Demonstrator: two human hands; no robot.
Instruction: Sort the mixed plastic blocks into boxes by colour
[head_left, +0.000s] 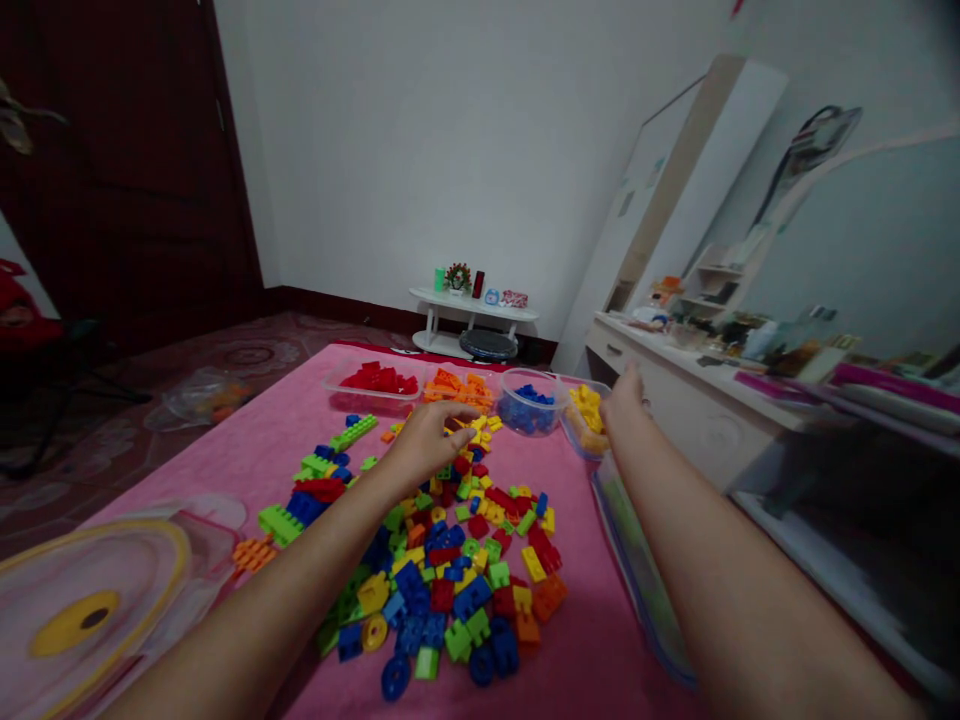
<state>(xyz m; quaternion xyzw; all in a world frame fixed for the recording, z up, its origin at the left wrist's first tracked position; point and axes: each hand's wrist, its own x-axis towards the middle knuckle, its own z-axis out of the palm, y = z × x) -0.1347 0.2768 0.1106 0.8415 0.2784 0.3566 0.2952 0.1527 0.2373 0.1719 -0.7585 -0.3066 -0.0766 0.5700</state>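
Head view: my left hand hung over plastic building blocks, thumb and fingers apart. My right hand was beside clear tub of yellow blocks, grip I couldn't tell. Plastic building blocks, studded, red, blue, lime, yellow, orange, lay scattered on pink cloth.

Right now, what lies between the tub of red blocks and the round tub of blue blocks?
Orange blocks lie between them, as the head view shows, with the left hand in front, nearer the camera.

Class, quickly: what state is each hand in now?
Left hand: open, over loose multicoloured plastic bricks.
Right hand: cannot tell; beside clear plastic box holding yellow bricks.
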